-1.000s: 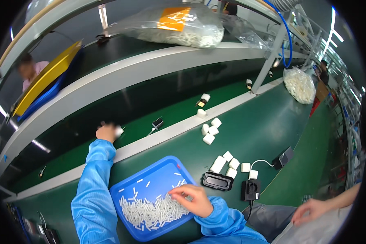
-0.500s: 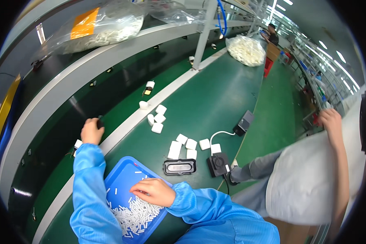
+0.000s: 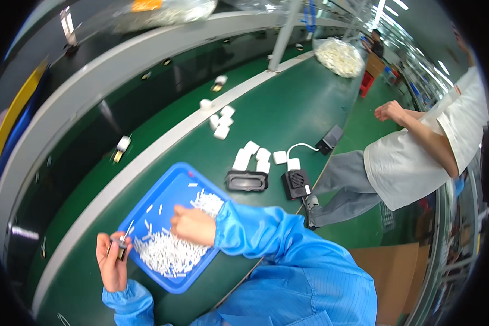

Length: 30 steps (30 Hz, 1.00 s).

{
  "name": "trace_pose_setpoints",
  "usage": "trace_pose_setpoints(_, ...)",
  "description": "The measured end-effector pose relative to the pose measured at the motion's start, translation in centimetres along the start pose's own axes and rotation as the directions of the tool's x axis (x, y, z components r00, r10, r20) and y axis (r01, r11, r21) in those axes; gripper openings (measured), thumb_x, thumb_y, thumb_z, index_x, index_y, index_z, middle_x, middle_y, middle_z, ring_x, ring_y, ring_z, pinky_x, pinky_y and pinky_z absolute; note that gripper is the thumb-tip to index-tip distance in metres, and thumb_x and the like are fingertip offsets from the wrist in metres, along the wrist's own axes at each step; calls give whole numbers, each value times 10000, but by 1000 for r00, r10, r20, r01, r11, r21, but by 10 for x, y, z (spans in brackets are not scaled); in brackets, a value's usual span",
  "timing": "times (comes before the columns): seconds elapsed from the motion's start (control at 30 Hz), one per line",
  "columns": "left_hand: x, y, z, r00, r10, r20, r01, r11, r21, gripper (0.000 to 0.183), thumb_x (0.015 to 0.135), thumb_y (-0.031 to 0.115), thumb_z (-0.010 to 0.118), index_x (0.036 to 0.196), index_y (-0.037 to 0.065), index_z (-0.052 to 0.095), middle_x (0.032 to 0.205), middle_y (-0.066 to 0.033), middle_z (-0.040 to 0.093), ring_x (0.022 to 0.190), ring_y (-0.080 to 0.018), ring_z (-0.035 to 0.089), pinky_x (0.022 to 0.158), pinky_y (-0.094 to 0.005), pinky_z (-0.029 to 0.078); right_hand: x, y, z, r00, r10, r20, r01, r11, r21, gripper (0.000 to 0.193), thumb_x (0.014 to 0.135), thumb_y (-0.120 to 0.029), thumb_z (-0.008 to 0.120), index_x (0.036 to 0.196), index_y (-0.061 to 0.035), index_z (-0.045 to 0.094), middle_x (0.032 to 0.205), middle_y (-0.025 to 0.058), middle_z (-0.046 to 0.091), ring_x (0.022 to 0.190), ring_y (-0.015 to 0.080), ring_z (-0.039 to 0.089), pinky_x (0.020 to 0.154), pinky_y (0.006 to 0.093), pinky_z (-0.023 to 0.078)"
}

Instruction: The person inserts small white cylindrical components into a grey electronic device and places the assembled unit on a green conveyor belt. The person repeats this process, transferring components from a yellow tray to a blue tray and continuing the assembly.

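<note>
Close to me at the left, my left hand [image 3: 112,266] pinches a small dark electronic part [image 3: 118,248] with thin metal leads sticking up from it. A blue tray [image 3: 165,187] holds a heap of short white tubes [image 3: 171,255], with a few strays scattered towards its far side. Over the tray, my right hand [image 3: 194,225] is closed, fingers curled down at the tubes. Whatever its fingertips grip is hidden.
White blocks [image 3: 221,132] lie beyond the tray. A black oblong holder [image 3: 246,181] and a black fan-like box [image 3: 295,183] sit to the right. Parts with white caps [image 3: 123,144] rest on the green belt. A person [image 3: 418,136] stands at the right.
My left hand has come back from the belt towards me, now with the dark part in it. My right hand has stayed over the tray, its fingers curling in. The person has shifted.
</note>
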<state>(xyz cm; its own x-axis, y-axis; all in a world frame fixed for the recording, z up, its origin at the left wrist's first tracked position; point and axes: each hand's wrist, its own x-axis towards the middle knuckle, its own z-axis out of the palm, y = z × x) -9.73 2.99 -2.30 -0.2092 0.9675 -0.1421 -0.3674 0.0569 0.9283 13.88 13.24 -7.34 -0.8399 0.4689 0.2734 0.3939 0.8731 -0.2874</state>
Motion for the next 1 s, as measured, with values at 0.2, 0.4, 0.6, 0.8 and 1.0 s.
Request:
trace_pose_setpoints(0.2, -9, 26, 46, 998, 65, 21, -67, 984, 167, 321, 844, 6, 544, 1162, -2, 496, 1177, -164, 573, 979, -205, 598, 722, -268, 515, 20, -2, -63, 978, 196, -76, -80, 682, 727, 121, 751, -56, 683, 867, -24, 676, 899, 91, 648, 754, 187, 641, 595, 252, 531)
trace_pose_setpoints(0.4, -27, 22, 67, 957, 270, 107, -272, 962, 3, 192, 821, -80, 562, 975, 8, 488, 1181, -223, 551, 1034, -247, 595, 859, -325, 496, 26, -23, -96, 897, 440, -46, -33, 171, 985, 304, 851, 3, 590, 1150, 24, 544, 964, 139, 650, 861, 175, 637, 725, 270, 517)
trace_pose_setpoints(0.6, -32, 19, 79, 934, 319, 161, -335, 938, 86, 182, 818, -104, 561, 941, 13, 495, 1111, -227, 597, 1040, -241, 595, 884, -333, 474, 18, -21, -91, 890, 425, -167, 140, 94, 986, 206, 862, -1, 581, 1062, 28, 541, 952, 167, 658, 924, 217, 643, 758, 289, 523)
trace_pose_setpoints(0.8, -32, 16, 81, 930, 319, 184, -350, 920, 175, 158, 813, -86, 583, 921, 17, 531, 1117, -209, 596, 1030, -253, 600, 866, -336, 489, 18, -26, -89, 907, 409, -97, 74, 71, 995, 189, 824, 46, 609, 1007, 37, 562, 966, 166, 655, 911, 212, 646, 792, 301, 532)
trace_pose_setpoints(1.0, -32, 18, 84, 811, 500, 304, -584, 648, 489, 186, 781, -102, 596, 921, 17, 620, 1211, -169, 448, 946, -264, 606, 814, -339, 515, 24, -25, -91, 958, 287, -5, -105, 368, 924, 88, 784, -21, 680, 858, 7, 643, 840, 86, 640, 773, 154, 631, 683, 261, 534)
